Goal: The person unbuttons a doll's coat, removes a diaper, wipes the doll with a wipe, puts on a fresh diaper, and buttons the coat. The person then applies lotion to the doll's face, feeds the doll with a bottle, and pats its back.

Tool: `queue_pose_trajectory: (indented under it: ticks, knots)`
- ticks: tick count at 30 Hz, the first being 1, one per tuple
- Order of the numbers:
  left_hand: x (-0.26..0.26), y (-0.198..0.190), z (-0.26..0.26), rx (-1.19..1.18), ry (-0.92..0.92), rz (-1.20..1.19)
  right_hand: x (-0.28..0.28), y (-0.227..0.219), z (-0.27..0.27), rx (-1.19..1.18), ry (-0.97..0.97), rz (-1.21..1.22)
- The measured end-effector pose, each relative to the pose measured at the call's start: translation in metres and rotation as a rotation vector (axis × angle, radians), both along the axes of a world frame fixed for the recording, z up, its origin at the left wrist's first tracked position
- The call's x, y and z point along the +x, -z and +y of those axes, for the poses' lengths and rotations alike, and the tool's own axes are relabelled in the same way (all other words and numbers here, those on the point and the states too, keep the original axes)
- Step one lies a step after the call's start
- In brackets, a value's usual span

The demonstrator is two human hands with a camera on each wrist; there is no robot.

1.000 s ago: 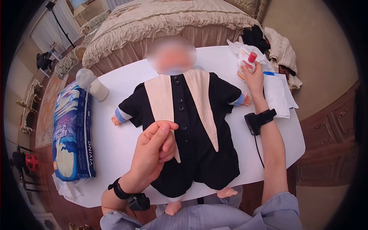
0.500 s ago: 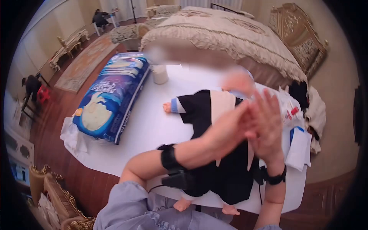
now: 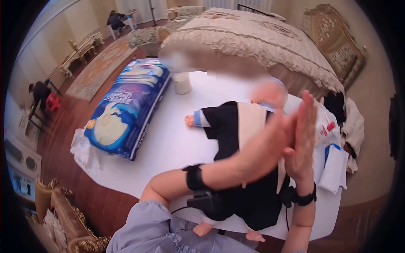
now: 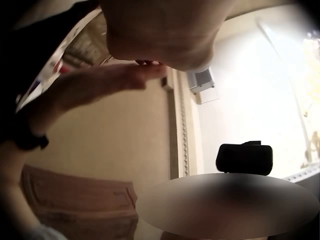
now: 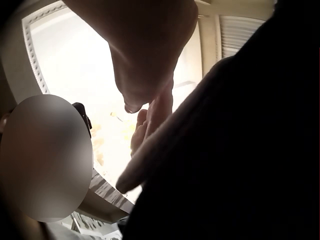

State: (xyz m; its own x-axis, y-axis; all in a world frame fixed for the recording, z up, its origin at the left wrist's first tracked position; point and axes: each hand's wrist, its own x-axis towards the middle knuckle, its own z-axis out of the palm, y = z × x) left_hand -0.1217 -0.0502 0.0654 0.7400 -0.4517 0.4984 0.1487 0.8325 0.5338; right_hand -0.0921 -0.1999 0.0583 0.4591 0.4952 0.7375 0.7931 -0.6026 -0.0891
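Note:
My left hand (image 3: 268, 141) and right hand (image 3: 304, 139) meet palm to palm above the doll's chest, fingers straight and pointing up. The left is blurred; whatever lies between the palms is hidden. Under them, a baby doll lies on its back in a black romper (image 3: 257, 206) with a long cream collar (image 3: 249, 126). One small doll hand (image 3: 189, 121) and both feet (image 3: 203, 229) show. To the right of my hands is a white bottle with a red cap (image 3: 330, 126). The right wrist view shows fingers of the left hand (image 5: 157, 112) close against the right.
The white table (image 3: 168, 130) bears a large blue diaper pack (image 3: 126, 109) at the left and a baby bottle (image 3: 182, 83) behind it. Folded white sheets (image 3: 334, 170) lie at the right edge. Beyond stands a bed (image 3: 249, 38); clothes (image 3: 353, 122) are piled right of the table.
My right hand has let go of the red-capped bottle and come in to meet the left over the doll. The left fingers, curled earlier, are now straight. The head view has swung left.

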Motion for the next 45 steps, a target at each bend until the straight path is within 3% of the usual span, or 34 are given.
queue_pose_trajectory:
  ticks: [2,3,4,7,8,10,13,15,18,21,24,28,30,32,34,36,37,40,42,43,45]
  knots:
    - [0.044,0.001,0.019,-0.013,-0.25,-0.22,0.015,-0.001,-0.006,0.118,-0.191,0.043]
    - [0.043,0.001,0.009,-0.069,-0.276,-0.161,0.026,-0.003,-0.01,0.148,-0.109,0.122]
    - [0.076,-0.005,0.047,0.51,-0.845,-0.322,0.038,-0.004,-0.015,0.179,-0.026,0.2]
    - [0.147,0.039,0.062,0.887,-1.063,-0.285,0.095,0.023,-0.026,0.173,0.075,0.268]
    - [0.156,0.051,0.058,0.882,-1.065,-0.296,0.11,0.03,-0.024,0.135,0.079,0.289]
    - [0.168,0.068,0.044,1.092,-1.184,-0.599,0.136,0.043,-0.018,0.097,0.072,0.305]
    - [0.179,0.083,0.026,1.251,-1.118,-0.698,0.156,0.061,-0.011,0.135,-0.014,0.364]
    - [0.178,0.087,0.028,1.285,-1.112,-0.666,0.157,0.072,-0.008,0.243,-0.028,0.524]
    - [0.168,0.087,0.035,1.317,-1.069,-0.622,0.153,0.087,-0.013,0.279,-0.044,0.563]
    - [0.158,0.082,0.035,1.279,-1.073,-0.894,0.123,0.076,-0.008,0.255,-0.08,0.575]
    - [0.158,0.079,0.032,1.131,-1.024,-0.988,0.121,0.063,-0.004,0.187,-0.129,0.527]
    - [0.158,0.082,0.032,1.093,-1.013,-0.877,0.123,0.069,-0.002,0.26,-0.088,0.546]
    - [0.155,0.087,0.03,1.155,-1.054,-0.644,0.119,0.077,-0.006,0.266,-0.01,0.548]
    - [0.154,0.089,0.03,1.158,-1.041,-0.661,0.112,0.082,-0.01,0.269,0.063,0.551]
    - [0.149,0.081,0.031,1.167,-1.024,-0.673,0.1,0.072,-0.01,0.157,-0.032,0.461]
    - [0.147,0.073,0.03,1.102,-0.962,-0.925,0.1,0.066,-0.008,0.122,-0.054,0.451]
    - [0.149,0.076,0.029,1.102,-0.956,-0.925,0.101,0.064,-0.007,0.087,-0.078,0.435]
    - [0.15,0.082,0.026,1.139,-1.087,-0.946,0.106,0.071,-0.004,0.273,-0.062,0.556]
    - [0.146,0.086,0.025,1.178,-1.14,-0.718,0.105,0.078,-0.005,0.28,0.012,0.567]
    - [0.145,0.086,0.025,1.178,-1.138,-0.719,0.104,0.08,-0.006,0.283,0.083,0.572]
    - [0.141,0.084,0.025,1.222,-1.093,-0.595,0.095,0.074,-0.006,0.232,0.029,0.522]
